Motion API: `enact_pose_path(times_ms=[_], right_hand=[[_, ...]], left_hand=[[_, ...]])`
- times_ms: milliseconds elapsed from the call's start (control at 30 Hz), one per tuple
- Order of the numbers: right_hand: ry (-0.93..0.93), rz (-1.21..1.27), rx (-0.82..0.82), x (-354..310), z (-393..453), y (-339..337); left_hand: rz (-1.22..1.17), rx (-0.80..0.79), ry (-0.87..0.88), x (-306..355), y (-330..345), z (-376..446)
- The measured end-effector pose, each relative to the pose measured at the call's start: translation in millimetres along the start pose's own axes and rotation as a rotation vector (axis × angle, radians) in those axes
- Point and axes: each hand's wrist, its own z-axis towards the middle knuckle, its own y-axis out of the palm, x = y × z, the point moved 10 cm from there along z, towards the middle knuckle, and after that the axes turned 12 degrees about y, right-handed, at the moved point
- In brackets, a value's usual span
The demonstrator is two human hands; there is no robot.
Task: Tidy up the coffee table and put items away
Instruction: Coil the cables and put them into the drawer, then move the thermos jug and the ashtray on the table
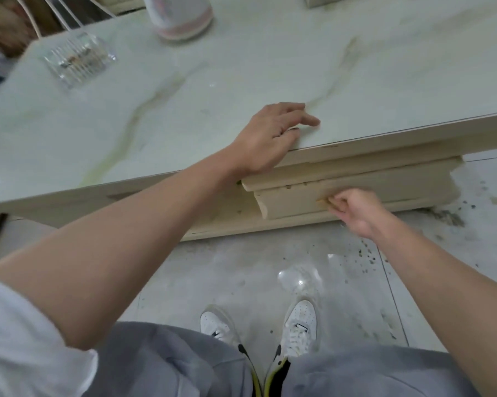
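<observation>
Marble-topped cream coffee table [241, 67] bears a ribbed clear glass ashtray [80, 59]; our left hand [266, 136] rests spread, our right hand [353, 209] pinches the cream drawer front [299, 202].

1. Two hands: left hand [270, 136] and right hand [356, 212].
2. One coffee table [213, 90].
3. One drawer [356, 193], touching the right fingers.
4. One glass ashtray [80, 58].
5. One jar [180, 15].
6. Two white shoes [300, 325].

Soft, even, bright light fills the scene, with small white glare spots on the glossy coffee table [184, 90] top and a larger glare patch on the floor tiles [301, 279] below its front edge. Things at the table's far side are smeared by motion blur, and the wide lens bends the table's edge.
</observation>
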Motion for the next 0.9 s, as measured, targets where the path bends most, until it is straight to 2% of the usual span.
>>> enact_pose_path(times_ms=[133,233,333,400,433,533,600,667,733,900], right_hand=[[-0.022,-0.148,-0.027,3.2,9.7,14.8],[0.005,-0.545,-0.043,13.5,-6.2,24.6],[0.066,-0.93,-0.301,16.1,-64.2,63.6],[-0.041,-1.011,-0.404,-14.5,-111.6,93.5],[-0.137,-1.037,-0.362,-38.7,-131.0,105.5],[-0.47,-1.035,-0.073,-106.3,-169.8,134.9],[-0.591,-0.972,0.053,-136.6,-172.4,154.3],[-0.663,-0.94,0.101,-158.3,-153.7,176.0],[-0.731,-0.919,0.109,-180.9,-121.0,215.6],[-0.806,-0.891,0.091,-240.0,-53.7,323.3]], left_hand=[[-0.023,-0.005,0.014,-0.3,0.2,1.1],[-0.027,-0.018,0.015,0.9,0.6,2.1],[-0.066,-0.013,-0.003,3.4,-1.6,1.3],[-0.218,0.017,-0.055,0.5,-5.2,1.3],[-0.318,0.033,-0.108,-2.4,-8.2,0.8],[-0.59,0.126,-0.25,-7.8,-23.7,-10.5],[-0.731,0.281,-0.288,-25.3,-41.6,-17.8],[-0.646,0.472,-0.268,-52.5,-69.3,-31.8],[-0.488,0.625,-0.3,-108.3,-99.1,-41.1],[-0.356,0.833,-0.421,-237.9,-174.1,-37.8]])
